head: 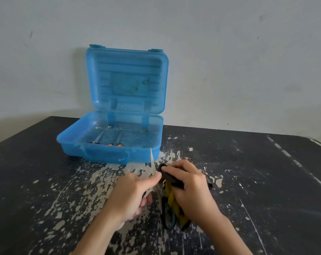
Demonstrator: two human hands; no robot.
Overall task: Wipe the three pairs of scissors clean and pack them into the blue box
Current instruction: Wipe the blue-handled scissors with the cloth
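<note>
The blue box [108, 153] stands open at the back of the table, lid upright against the wall. Two pairs of scissors lie inside near its front wall: one with dark handles [98, 139], one with orange handles [117, 141]. A third pair of scissors [152, 162] is held in front of the box, one blade pointing up and away. My left hand [135, 194] grips it around the blades. My right hand [189, 190] is closed on one of its black handles together with a yellow cloth [171, 198]. The other handle loop hangs below, between my wrists.
The table [257, 181] is black with much chipped, pale-flecked paint, and its right edge runs diagonally at the far right. A plain pale wall rises directly behind the box.
</note>
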